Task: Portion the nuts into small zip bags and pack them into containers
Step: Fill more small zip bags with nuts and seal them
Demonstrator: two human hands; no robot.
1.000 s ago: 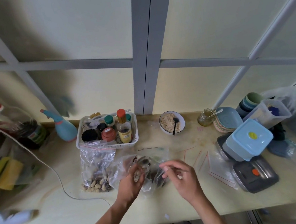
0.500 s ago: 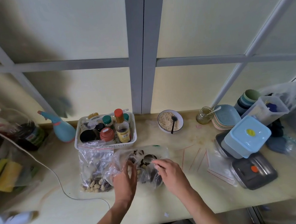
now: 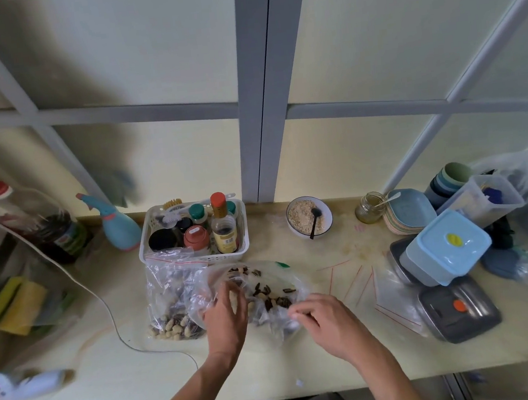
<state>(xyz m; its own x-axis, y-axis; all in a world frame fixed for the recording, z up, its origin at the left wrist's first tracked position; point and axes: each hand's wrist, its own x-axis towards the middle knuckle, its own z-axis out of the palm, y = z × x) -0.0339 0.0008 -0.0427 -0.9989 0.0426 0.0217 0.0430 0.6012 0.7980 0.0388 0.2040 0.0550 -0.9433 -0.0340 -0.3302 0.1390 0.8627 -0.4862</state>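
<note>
The work looks to be at an early stage, judging by how things lie. Both hands are busy at one big clear bag (image 3: 258,285) lying on the table (image 3: 306,364) in front of the person; it holds dark seeds and some pale nuts. The left hand (image 3: 225,321) reaches into the bag's crumpled mouth with its fingers (image 3: 233,292) bent down among the nuts, though whether they grasp any cannot be told. The right hand (image 3: 325,317) pinches the plastic at the bag's near right edge, apparently holding the mouth open.

Just left of it, touching it, a second bag (image 3: 171,294) stands slumped with peanuts (image 3: 171,326) gathered at its bottom; its red zip line is visible at the top.

To the right, several small zip bags (image 3: 355,279) lie flat on the table and look empty (only their red seal lines show clearly), so no finished portion is in sight. Further right, a light blue container (image 3: 446,245) with its lid on sits stacked on a grey container (image 3: 456,310), also lidded; nothing shows that anything is packed inside.

So nearly all remains, by my reading: filling the small bags, sealing them, opening the containers and loading them.
</note>
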